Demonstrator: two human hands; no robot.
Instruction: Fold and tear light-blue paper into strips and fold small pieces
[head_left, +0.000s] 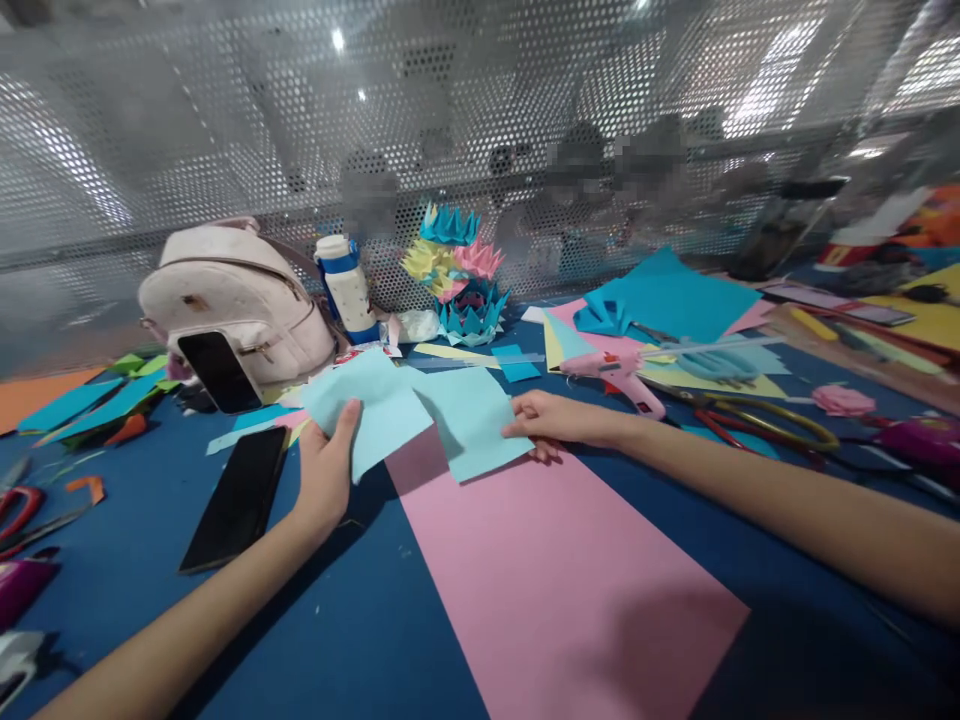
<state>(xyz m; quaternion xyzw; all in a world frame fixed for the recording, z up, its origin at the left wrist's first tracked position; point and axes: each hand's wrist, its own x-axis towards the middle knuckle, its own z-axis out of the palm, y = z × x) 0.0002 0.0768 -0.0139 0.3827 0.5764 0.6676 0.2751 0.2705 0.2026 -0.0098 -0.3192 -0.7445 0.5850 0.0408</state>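
My left hand [328, 465] grips a light blue paper piece [371, 405] by its left side, thumb on top. With its fingers pinched, my right hand [536, 422] holds the right edge of another light blue piece [476, 420]. The two pieces meet or overlap near the middle; whether they are joined I cannot tell. Both are held over the upper end of a large pink sheet [577, 590], which lies on the blue table [360, 640]. Just beyond my right hand lies a pink glue gun [615, 370].
Phones [236, 495] [220, 370], a white backpack [232, 290] and a bottle [347, 290] are on the left. Paper flowers [457, 265] stand at the back by a perforated metal screen [450, 90]. Blue paper [675, 295] and scissors [772, 425] lie right; red-handled scissors [22, 510] far left.
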